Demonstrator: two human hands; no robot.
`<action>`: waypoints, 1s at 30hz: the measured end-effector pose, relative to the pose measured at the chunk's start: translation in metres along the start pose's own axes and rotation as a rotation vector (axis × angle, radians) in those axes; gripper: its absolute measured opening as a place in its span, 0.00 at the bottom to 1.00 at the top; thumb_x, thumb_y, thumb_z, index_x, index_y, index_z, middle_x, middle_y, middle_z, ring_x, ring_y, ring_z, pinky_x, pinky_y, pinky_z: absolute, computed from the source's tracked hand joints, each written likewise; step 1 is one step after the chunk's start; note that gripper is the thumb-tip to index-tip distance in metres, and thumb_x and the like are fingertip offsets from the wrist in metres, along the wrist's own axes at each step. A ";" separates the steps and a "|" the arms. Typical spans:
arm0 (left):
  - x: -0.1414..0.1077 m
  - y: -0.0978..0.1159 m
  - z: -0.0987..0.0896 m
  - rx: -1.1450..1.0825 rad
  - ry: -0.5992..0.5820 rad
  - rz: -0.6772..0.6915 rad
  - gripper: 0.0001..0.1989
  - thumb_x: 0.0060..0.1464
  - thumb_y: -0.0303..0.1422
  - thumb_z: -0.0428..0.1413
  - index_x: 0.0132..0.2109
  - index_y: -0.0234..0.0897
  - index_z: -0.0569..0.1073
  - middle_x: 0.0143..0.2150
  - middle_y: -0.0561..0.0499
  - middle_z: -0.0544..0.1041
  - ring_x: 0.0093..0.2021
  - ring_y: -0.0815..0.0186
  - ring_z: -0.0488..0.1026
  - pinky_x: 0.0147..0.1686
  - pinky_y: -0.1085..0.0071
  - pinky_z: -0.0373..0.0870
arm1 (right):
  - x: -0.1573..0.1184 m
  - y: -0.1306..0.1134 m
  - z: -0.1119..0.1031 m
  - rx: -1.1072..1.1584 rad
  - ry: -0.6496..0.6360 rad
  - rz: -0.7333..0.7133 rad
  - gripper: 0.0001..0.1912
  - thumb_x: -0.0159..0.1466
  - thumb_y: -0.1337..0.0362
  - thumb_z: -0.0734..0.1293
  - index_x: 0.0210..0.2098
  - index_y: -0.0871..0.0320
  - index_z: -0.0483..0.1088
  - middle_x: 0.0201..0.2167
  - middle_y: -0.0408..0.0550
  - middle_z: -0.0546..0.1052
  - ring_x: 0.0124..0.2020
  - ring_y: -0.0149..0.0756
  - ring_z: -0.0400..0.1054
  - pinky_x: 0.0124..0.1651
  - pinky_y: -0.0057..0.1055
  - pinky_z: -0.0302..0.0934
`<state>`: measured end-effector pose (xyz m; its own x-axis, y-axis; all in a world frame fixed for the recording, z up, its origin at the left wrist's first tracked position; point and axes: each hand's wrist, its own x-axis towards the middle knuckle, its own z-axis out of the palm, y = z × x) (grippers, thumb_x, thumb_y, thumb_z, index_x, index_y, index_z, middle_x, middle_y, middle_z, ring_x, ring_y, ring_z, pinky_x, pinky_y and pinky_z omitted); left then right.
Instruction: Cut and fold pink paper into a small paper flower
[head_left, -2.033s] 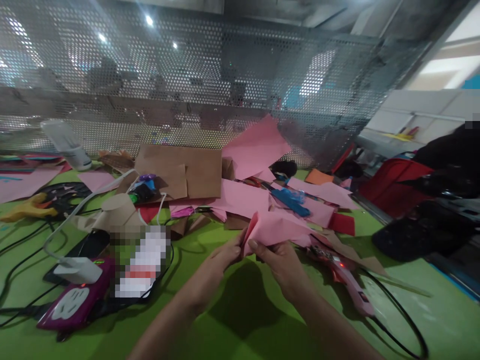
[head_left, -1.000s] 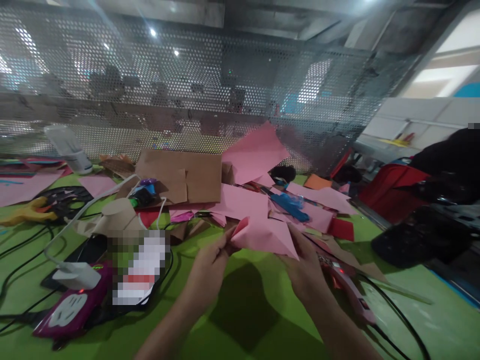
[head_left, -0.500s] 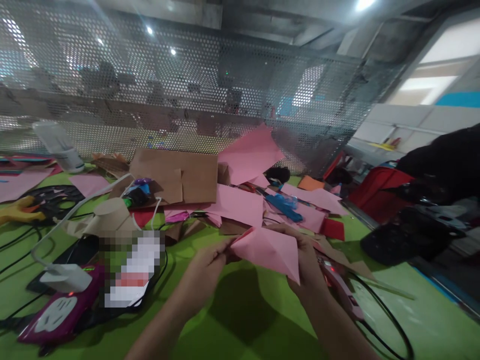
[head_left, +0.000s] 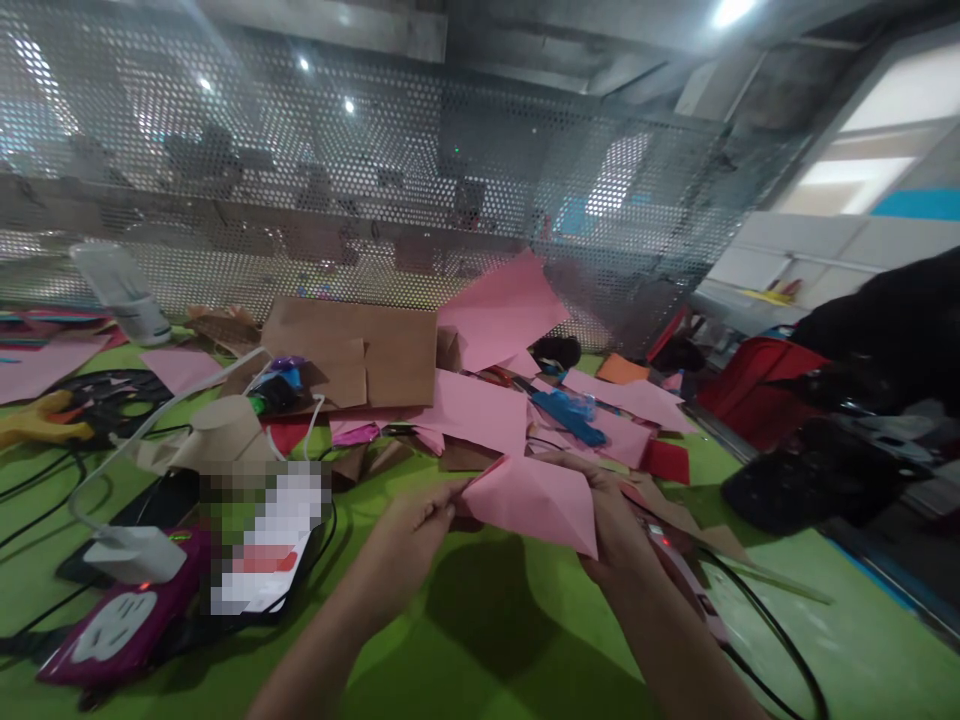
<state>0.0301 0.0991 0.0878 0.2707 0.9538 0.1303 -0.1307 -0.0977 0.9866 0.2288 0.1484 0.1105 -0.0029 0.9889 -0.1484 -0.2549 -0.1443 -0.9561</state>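
A folded piece of pink paper (head_left: 536, 500) is held up between my two hands, above the green table. The thumb and fingers of my left hand (head_left: 420, 530) pinch its left corner. Around its right side my right hand (head_left: 611, 520) is closed, with some fingers hidden behind the paper. Creases run across the paper's face, and one corner points down by my right palm. Its shadow falls on the green table (head_left: 420, 650) below.
Behind my hands lie pink sheets (head_left: 480, 405), a brown cardboard piece (head_left: 390, 350) and a blue tool (head_left: 566, 415). On the left are a purple power strip (head_left: 124, 620) with a white charger (head_left: 135, 553), cables and a yellow-handled tool (head_left: 45, 420). A pink device with a cord (head_left: 686, 580) lies right.
Hardly anything differs. The paper stays between both hands, and my left hand has shifted very slightly.
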 end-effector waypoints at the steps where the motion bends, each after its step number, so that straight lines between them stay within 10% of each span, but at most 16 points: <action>1: 0.000 0.000 -0.001 0.024 0.022 -0.004 0.20 0.60 0.26 0.47 0.54 0.39 0.75 0.50 0.48 0.79 0.47 0.60 0.76 0.53 0.61 0.68 | 0.000 0.000 0.000 -0.022 -0.015 -0.005 0.11 0.39 0.68 0.75 0.26 0.57 0.80 0.25 0.46 0.81 0.22 0.36 0.72 0.24 0.27 0.61; 8: 0.000 -0.004 -0.002 0.029 -0.038 -0.045 0.20 0.56 0.24 0.47 0.52 0.36 0.76 0.46 0.47 0.80 0.44 0.61 0.77 0.49 0.64 0.70 | -0.010 -0.004 0.005 -0.188 -0.151 -0.163 0.11 0.45 0.66 0.71 0.29 0.56 0.81 0.30 0.47 0.81 0.27 0.35 0.72 0.29 0.27 0.63; 30: -0.003 -0.001 0.000 -0.007 -0.118 -0.079 0.19 0.59 0.26 0.48 0.54 0.39 0.76 0.47 0.49 0.80 0.44 0.64 0.76 0.49 0.68 0.69 | -0.013 0.001 0.004 -0.052 -0.039 -0.131 0.08 0.43 0.66 0.69 0.25 0.57 0.78 0.28 0.48 0.82 0.28 0.41 0.74 0.30 0.31 0.65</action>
<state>0.0296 0.0961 0.0861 0.3906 0.9184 0.0634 -0.1114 -0.0212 0.9936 0.2243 0.1359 0.1121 -0.0111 0.9999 -0.0121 -0.2050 -0.0141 -0.9787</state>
